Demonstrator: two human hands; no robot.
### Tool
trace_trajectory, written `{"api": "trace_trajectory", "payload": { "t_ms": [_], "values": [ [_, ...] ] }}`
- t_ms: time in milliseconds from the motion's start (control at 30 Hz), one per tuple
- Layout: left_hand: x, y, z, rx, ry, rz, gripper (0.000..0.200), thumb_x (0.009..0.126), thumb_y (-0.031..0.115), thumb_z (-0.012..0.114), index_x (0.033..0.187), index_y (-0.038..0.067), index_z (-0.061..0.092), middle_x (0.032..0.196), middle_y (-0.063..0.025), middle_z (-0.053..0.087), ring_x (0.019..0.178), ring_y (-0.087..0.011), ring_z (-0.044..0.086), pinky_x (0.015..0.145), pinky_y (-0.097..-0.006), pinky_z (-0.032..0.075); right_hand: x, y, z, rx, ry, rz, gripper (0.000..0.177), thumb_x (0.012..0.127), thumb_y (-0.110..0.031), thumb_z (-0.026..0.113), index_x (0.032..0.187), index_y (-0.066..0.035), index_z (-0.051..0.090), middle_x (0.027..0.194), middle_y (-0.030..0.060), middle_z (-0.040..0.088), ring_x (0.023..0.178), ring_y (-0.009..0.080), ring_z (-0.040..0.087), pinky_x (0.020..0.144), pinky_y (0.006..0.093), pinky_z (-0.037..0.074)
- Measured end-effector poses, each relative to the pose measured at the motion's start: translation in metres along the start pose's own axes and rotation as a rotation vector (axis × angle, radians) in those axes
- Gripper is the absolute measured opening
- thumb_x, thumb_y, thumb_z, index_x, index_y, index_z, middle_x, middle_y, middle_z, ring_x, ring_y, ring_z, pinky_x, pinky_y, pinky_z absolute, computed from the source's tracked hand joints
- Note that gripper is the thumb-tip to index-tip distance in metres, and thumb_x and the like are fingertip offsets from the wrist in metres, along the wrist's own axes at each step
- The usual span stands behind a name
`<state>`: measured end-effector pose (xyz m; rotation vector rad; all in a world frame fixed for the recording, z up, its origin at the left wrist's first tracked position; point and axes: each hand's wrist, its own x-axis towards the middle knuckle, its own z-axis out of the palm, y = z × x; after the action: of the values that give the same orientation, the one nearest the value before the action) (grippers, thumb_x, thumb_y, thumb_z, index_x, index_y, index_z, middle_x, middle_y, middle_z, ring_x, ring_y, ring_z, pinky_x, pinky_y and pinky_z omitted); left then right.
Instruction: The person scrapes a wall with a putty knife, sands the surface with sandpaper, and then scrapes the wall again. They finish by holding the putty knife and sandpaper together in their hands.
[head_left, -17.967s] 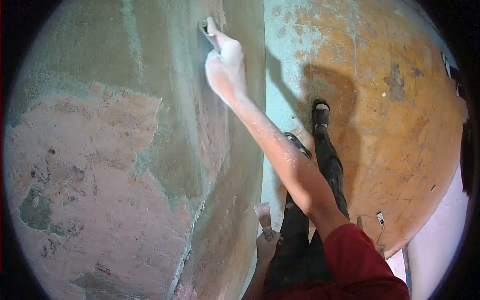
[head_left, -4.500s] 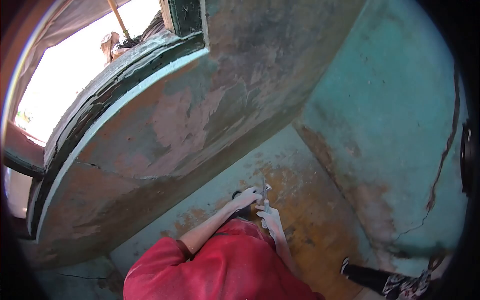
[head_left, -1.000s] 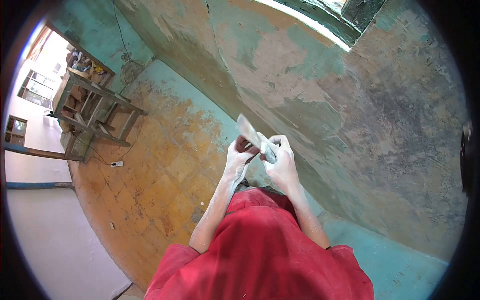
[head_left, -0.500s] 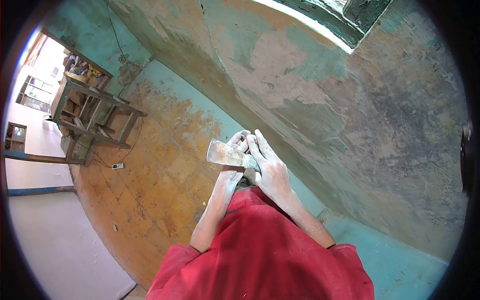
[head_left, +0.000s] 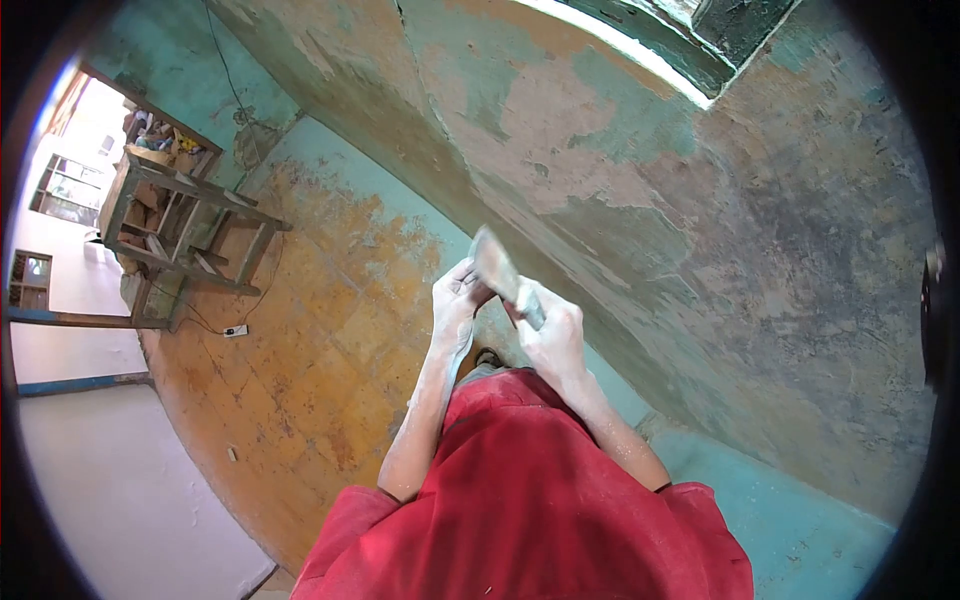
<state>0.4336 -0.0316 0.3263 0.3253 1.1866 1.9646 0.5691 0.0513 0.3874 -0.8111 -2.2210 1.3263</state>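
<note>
A broad-bladed scraper is held up in front of the person's chest, near the middle of the view, with its dusty blade tilted towards eleven o'clock. The right hand is closed around the handle at the blade's five o'clock, which appears to steady the tool. The left hand, at the blade's eight o'clock, is loosely curled, and its fingertips touch the blade's lower edge as if feeling or wiping it. Both forearms are powdered white and rise from a red shirt at six o'clock. A peeling green and pink wall fills the view from twelve to four o'clock. A worn ochre floor lies at nine o'clock, and a wooden trestle stands well apart at ten o'clock.
</note>
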Motion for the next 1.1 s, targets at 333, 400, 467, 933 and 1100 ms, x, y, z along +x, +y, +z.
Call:
{"api": "trace_trajectory", "payload": {
  "t_ms": [333,400,467,933,1100],
  "values": [
    [-0.01,0.014,0.015,0.212,0.054,0.046,0.034,0.093,0.003,0.067,0.125,-0.004,0.059,0.113,-0.0103,0.067,0.1,-0.014,0.066,0.086,-0.0267,0.054,0.004,0.014,0.004,0.266,0.072,0.173,0.023,0.089,-0.013,0.067,0.107,0.0,0.07,0.076,0.0152,0.067,0.071,0.0161,0.063,0.071,0.033,0.05],
    [-0.012,0.02,0.015,0.376,0.026,0.147,0.032,0.091,0.002,0.066,0.122,-0.003,0.059,0.11,-0.0116,0.068,0.096,-0.0132,0.067,0.083,-0.027,0.055,0.004,0.02,0.006,0.281,0.103,0.164,0.024,0.089,-0.014,0.067,0.109,-0.001,0.07,0.072,0.0123,0.066,0.065,0.0134,0.057,0.066,0.0325,0.048],
    [-0.016,0.03,0.022,0.572,0.028,0.162,0.034,0.09,0.002,0.066,0.123,-0.002,0.058,0.105,-0.0126,0.069,0.092,-0.0135,0.068,0.08,-0.0274,0.056,0.004,0.02,0.006,0.21,0.12,0.157,0.023,0.089,-0.013,0.067,0.107,0.0,0.07,0.069,0.0118,0.062,0.06,0.0158,0.052,0.062,0.0343,0.045],
    [-0.002,0.045,0.025,0.91,0.005,-0.014,0.036,0.083,-0.001,0.062,0.118,-0.001,0.052,0.09,-0.0141,0.071,0.077,-0.0175,0.072,0.07,-0.0289,0.056,0.007,0.042,0.018,0.089,0.08,0.058,0.021,0.089,-0.005,0.066,0.109,-0.001,0.069,0.078,0.0074,0.069,0.064,0.0114,0.061,0.058,0.0278,0.051],
    [0.002,0.036,0.014,0.516,0.034,-0.075,0.041,0.083,-0.005,0.058,0.123,-0.001,0.051,0.096,-0.0135,0.07,0.083,-0.0162,0.071,0.071,-0.0276,0.056,0.012,0.043,0.02,0.072,0.1,0.064,0.022,0.086,-0.006,0.069,0.107,-0.001,0.07,0.08,0.0093,0.068,0.068,0.0136,0.063,0.062,0.0299,0.051]
  ]
}}
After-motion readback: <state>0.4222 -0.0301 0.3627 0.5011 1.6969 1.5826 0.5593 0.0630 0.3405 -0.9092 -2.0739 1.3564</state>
